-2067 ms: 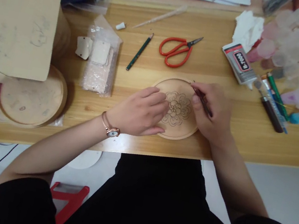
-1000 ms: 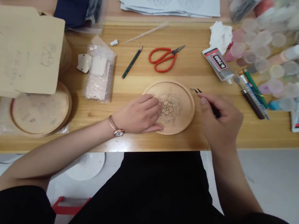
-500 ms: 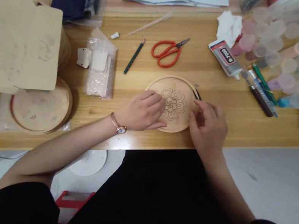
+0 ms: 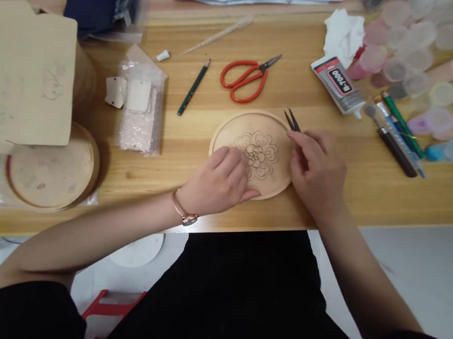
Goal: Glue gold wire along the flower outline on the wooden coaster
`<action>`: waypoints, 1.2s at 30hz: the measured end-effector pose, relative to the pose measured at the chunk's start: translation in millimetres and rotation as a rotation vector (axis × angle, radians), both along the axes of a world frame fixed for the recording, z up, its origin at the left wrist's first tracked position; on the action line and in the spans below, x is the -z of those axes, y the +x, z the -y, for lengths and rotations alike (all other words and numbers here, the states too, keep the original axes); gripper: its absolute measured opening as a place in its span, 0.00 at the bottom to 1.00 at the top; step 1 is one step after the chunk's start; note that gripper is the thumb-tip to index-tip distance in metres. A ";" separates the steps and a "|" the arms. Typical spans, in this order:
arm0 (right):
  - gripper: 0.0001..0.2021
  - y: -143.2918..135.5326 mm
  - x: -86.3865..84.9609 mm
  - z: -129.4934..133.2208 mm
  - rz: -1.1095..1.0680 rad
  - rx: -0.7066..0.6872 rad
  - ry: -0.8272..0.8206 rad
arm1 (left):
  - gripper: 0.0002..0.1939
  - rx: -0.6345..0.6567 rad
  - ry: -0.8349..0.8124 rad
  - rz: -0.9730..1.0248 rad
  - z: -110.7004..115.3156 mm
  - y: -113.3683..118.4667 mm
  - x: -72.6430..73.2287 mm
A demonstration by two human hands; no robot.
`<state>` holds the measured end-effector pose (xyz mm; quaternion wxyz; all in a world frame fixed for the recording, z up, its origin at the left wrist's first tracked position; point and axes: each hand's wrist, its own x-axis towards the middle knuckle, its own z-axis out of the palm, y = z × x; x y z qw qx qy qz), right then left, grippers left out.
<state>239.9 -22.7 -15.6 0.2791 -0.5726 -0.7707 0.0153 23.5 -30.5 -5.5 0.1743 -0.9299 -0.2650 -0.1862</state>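
Observation:
A round wooden tray (image 4: 246, 118) with a raised rim lies near the table's front edge, a flower outline drawn on its face. My left hand (image 4: 224, 184) rests over the tray's lower left part, its fingers curled in and the thumb stretched to the right. What those fingers hold, if anything, is hidden beneath them. At the tray's right rim, my right hand (image 4: 317, 174) has its fingers closed around black tweezers (image 4: 291, 120). The two tips point away from me, slightly apart, above the tray's upper right edge.
Beyond the tray lie red-handled scissors (image 4: 244, 81) and a green pencil (image 4: 194, 86). To the right are a glue tube (image 4: 338, 85), brushes (image 4: 395, 146) and many small bottles (image 4: 419, 60). Leftward sit bagged tags (image 4: 142, 114), a second wooden tray (image 4: 93, 163) and cardboard (image 4: 14, 79).
The tweezers, mostly hidden at the tray's right rim before, now stick out from my right hand with their tips showing. My left hand stays over the tray. The view has shifted slightly.

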 end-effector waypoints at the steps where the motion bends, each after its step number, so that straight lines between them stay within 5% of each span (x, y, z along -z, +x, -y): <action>1: 0.13 0.7 -0.2 -2.3 -0.031 -0.015 0.006 | 0.29 -0.004 0.001 0.006 0.3 1.0 0.0; 6: 0.02 2.3 -8.4 2.4 -0.357 0.021 0.014 | 0.28 0.009 -0.053 0.066 -1.0 1.2 0.0; 11: 0.07 -0.5 -20.1 22.3 -0.602 0.111 -0.143 | 0.25 0.019 -0.118 0.080 -1.7 -1.3 0.7; 15: 0.21 -11.1 -28.2 34.0 -0.446 0.047 -0.344 | 0.25 0.008 -0.172 0.114 -1.2 -1.8 1.6; 26: 0.07 -37.5 -35.0 46.1 -0.035 0.208 -0.197 | 0.23 -0.045 -0.098 0.080 -1.2 -0.4 1.5; 32: 0.09 -37.8 -43.5 51.8 -0.028 0.237 -0.240 | 0.25 -0.038 -0.122 0.097 -0.5 -0.7 3.8; 36: 0.10 -37.9 -50.7 51.8 -0.255 0.246 -0.328 | 0.24 -0.035 -0.145 0.090 0.3 -1.0 4.7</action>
